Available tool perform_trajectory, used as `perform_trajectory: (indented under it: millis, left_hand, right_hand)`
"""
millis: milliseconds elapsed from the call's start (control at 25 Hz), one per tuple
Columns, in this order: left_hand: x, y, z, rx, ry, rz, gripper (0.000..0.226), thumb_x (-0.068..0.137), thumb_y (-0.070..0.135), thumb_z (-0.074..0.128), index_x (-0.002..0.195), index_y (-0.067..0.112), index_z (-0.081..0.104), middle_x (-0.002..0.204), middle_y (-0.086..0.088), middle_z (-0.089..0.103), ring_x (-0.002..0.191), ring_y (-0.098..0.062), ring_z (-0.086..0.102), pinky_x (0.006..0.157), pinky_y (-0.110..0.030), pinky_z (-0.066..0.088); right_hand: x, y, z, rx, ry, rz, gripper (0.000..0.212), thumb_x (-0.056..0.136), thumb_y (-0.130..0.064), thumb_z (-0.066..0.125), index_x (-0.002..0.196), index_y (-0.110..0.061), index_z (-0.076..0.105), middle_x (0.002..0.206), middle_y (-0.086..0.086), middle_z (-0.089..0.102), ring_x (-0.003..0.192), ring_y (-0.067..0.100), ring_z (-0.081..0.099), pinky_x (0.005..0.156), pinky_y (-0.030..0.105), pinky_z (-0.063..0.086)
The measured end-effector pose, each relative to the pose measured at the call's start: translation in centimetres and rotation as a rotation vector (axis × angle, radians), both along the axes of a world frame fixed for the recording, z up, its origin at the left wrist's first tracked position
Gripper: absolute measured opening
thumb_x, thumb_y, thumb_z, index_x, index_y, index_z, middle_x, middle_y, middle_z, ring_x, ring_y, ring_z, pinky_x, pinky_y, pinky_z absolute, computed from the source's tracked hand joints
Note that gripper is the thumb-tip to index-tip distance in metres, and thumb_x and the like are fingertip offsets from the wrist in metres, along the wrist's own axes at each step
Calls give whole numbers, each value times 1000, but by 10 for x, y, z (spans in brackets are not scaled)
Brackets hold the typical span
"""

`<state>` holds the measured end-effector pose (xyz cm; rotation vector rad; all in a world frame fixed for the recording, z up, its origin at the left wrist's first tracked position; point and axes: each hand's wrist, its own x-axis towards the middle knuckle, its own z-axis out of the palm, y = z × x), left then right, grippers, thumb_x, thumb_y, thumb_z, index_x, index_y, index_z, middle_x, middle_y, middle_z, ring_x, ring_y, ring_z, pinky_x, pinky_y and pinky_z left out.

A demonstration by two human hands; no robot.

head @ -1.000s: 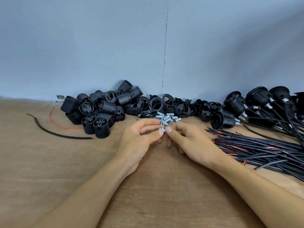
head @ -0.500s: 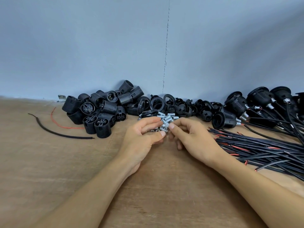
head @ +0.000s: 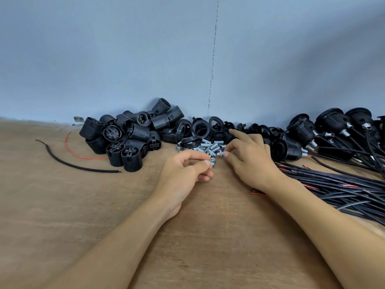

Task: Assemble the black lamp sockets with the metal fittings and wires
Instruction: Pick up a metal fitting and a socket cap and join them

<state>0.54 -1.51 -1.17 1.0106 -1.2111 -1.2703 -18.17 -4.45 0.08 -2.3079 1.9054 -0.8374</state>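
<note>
Here the left hand (head: 185, 172) pinches a small silver metal fitting (head: 213, 162) between thumb and forefinger, low over the brown wooden table (head: 62, 205). The right hand (head: 252, 161) rests at the pile of silver fittings (head: 209, 146), forefinger stretched to the black plastic rings (head: 200, 128); whether its other fingers grip anything I cannot tell. Black wires (head: 343, 190) lie beside it.

Head-worn wide-angle, aimed forward and down from close over the wooden table (head: 62, 215), facing the blue wall (head: 125, 59) at 12 o'clock, with left hand (head: 183, 174) and right hand (head: 252, 163) reaching in from 7 and 5 o'clock.
</note>
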Motion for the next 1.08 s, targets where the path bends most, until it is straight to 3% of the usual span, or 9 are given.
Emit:
perform_trajectory:
  millis: [120, 280, 440, 640, 720, 800, 880, 1000, 1080]
  left_hand:
    - [1, 1, 0, 1, -15, -1, 14, 92, -1, 68, 96, 9, 76, 83, -7, 77, 74, -18, 75, 67, -22, 59]
    - [1, 1, 1, 4, -20, -5, 13, 92, -1, 67, 98, 8, 75, 83, -7, 77, 75, -19, 75, 67, -23, 59]
    - [0, 2, 2, 3, -22, -2, 13, 93, -1, 67, 97, 8, 75, 83, -8, 77, 75, -20, 75, 67, -24, 59]
    - [1, 2, 2, -3, 4, 10, 14, 93, -2, 66, 96, 8, 75, 81, -7, 77, 72, -19, 74, 66, -24, 59]
    - [1, 2, 2, -10, -2, 15, 14, 93, -3, 66, 97, 9, 74, 82, -9, 77, 72, -20, 74, 66, -24, 59]
    - [0, 2, 1, -22, -13, 21, 16, 92, -2, 67, 99, 11, 74, 87, -12, 76, 72, -21, 74, 67, -26, 60]
    - [-1, 3, 2, -36, -22, 26, 19, 91, 2, 71, 105, 15, 73, 94, -12, 74, 72, -21, 75, 69, -27, 62]
    - [-2, 4, 1, -63, -105, 8, 30, 90, 11, 75, 115, 25, 69, 97, 3, 73, 77, -20, 76, 76, -32, 62]
    - [-2, 5, 1, -90, -214, -24, 34, 88, 17, 77, 115, 36, 67, 98, 14, 75, 81, -14, 75, 81, -31, 60]
  right_hand:
    - [-3, 1, 0, -70, 31, -31, 17, 98, -31, 56, 107, -19, 66, 140, -2, 45, 124, 27, 42, 99, 43, 34]
    - [-2, 2, -1, -70, 7, 16, 15, 98, -26, 57, 102, -13, 63, 126, 1, 47, 102, 26, 59, 90, 42, 48]
    - [-4, 2, -1, -78, -107, -17, 13, 99, -23, 56, 100, -12, 64, 111, 1, 52, 92, 18, 56, 80, 28, 40]
    - [4, 12, 15, -126, -467, -1, 12, 98, -31, 58, 88, -27, 63, 86, -12, 64, 78, 2, 59, 70, 14, 43]
    - [3, 13, 21, -4, -636, -22, 16, 98, -37, 56, 91, -26, 66, 79, -9, 68, 70, 7, 63, 71, 23, 52]
    - [0, 15, 22, 179, -876, 12, 21, 101, -33, 55, 95, -16, 66, 85, 1, 67, 64, 13, 61, 67, 33, 55]
    - [-4, 18, 21, 293, -1072, 73, 20, 102, -25, 55, 95, -9, 65, 91, 5, 62, 64, 14, 58, 63, 33, 52]
    - [-6, 22, 16, 352, -1147, 126, 18, 101, -22, 56, 90, -9, 63, 85, 5, 58, 62, 14, 55, 58, 32, 52]
    - [-5, 24, 13, 363, -1067, 78, 20, 101, -25, 56, 91, -10, 63, 78, 4, 58, 57, 14, 54, 58, 32, 51]
